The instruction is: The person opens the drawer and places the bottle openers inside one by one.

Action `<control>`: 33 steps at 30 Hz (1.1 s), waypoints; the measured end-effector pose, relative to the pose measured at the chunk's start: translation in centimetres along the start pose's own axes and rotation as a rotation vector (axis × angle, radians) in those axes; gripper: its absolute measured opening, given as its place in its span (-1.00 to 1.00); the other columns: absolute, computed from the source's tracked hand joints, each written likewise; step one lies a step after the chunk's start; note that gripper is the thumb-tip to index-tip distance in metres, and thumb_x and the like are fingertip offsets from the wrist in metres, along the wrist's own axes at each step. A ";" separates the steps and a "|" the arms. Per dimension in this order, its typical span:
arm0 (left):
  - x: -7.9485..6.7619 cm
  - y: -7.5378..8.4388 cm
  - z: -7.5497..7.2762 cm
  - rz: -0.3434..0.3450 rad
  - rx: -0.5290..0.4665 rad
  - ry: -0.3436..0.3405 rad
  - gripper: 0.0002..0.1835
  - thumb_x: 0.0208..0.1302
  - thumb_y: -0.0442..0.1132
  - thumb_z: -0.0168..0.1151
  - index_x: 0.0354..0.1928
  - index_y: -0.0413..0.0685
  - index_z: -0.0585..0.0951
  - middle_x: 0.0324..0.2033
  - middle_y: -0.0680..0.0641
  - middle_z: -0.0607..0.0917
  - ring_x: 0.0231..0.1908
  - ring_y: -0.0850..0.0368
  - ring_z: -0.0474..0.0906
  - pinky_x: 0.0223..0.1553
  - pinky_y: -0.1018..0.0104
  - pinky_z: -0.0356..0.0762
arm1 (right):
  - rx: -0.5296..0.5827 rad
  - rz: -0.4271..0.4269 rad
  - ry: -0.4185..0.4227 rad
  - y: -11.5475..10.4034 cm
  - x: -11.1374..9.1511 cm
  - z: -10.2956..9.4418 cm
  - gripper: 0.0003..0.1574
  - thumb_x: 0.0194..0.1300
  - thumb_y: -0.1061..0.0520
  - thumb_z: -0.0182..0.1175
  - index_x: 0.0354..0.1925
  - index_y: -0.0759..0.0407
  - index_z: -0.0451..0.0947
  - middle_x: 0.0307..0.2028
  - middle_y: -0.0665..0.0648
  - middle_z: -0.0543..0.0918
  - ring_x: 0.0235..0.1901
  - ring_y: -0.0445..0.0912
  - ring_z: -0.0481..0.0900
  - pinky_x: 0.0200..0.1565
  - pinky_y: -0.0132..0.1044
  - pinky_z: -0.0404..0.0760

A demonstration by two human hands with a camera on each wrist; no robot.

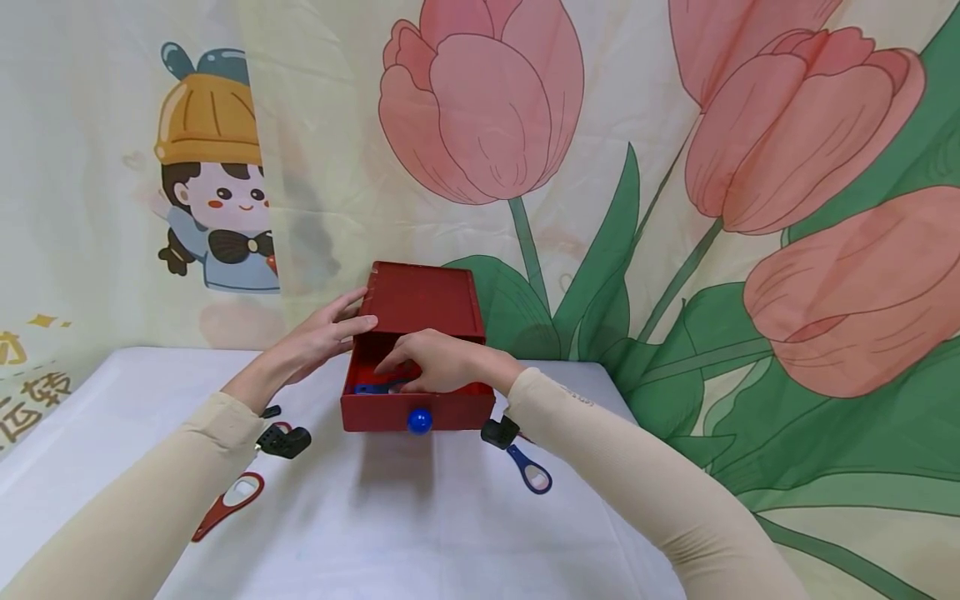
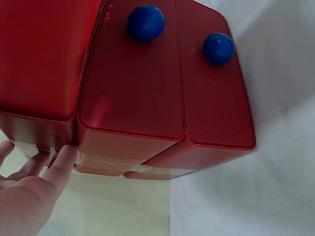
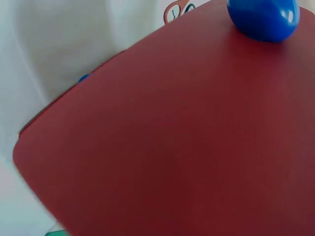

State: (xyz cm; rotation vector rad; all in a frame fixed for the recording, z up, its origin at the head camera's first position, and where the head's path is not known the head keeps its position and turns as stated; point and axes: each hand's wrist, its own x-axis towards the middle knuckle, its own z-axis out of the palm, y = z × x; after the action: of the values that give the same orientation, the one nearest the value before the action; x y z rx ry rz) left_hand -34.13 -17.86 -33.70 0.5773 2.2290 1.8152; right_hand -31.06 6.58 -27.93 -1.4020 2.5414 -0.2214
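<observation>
A red drawer cabinet (image 1: 423, 298) stands on the table, its top drawer (image 1: 375, 413) pulled out by a blue round knob (image 1: 420, 422). My left hand (image 1: 324, 335) rests against the cabinet's left side, thumb at the top edge and fingers extended. In the left wrist view the fingers (image 2: 61, 169) touch the side by the upper drawer. My right hand (image 1: 438, 362) reaches down into the open drawer with bent fingers. Beside its fingertips lies a blue-handled tool (image 1: 371, 388); I cannot tell whether they grip it. The drawer front hides this hand in the right wrist view.
Two lower drawers with blue knobs (image 2: 219, 48) are closed. A red-handled tool with an oval ring (image 1: 228, 506) lies on the white tablecloth (image 1: 420, 542) at the left, a blue one (image 1: 531, 469) at the right. A tulip-print curtain (image 1: 487, 117) hangs behind.
</observation>
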 end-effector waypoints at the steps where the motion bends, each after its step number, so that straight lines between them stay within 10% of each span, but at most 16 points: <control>1: 0.0 0.0 0.0 -0.001 0.003 0.000 -0.01 0.57 0.05 0.18 0.74 0.09 -0.21 0.67 -0.27 0.00 0.61 -0.34 0.03 0.56 -0.37 0.06 | 0.002 0.000 0.006 0.1 -0.2 -0.1 -0.44 0.49 0.09 0.36 0.39 0.09 0.61 0.25 0.05 0.69 0.28 -0.10 0.54 0.30 -0.35 0.55; 33: 0.0 0.1 0.0 -0.012 0.000 0.004 0.00 0.56 0.03 0.19 0.75 0.11 -0.23 0.69 -0.24 -0.09 0.63 -0.32 -0.06 0.56 -0.32 0.12 | 0.179 0.154 0.259 5.4 -11.8 -4.0 -0.47 0.47 0.20 0.33 0.36 0.12 0.62 0.26 0.07 0.65 0.21 -0.01 0.61 0.13 -0.21 0.74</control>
State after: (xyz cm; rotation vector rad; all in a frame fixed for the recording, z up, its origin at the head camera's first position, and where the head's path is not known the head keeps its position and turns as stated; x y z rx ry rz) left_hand -34.16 -17.86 -33.58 0.5598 2.2301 1.8120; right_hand -30.44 19.53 -23.89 -1.1719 2.7371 -0.6220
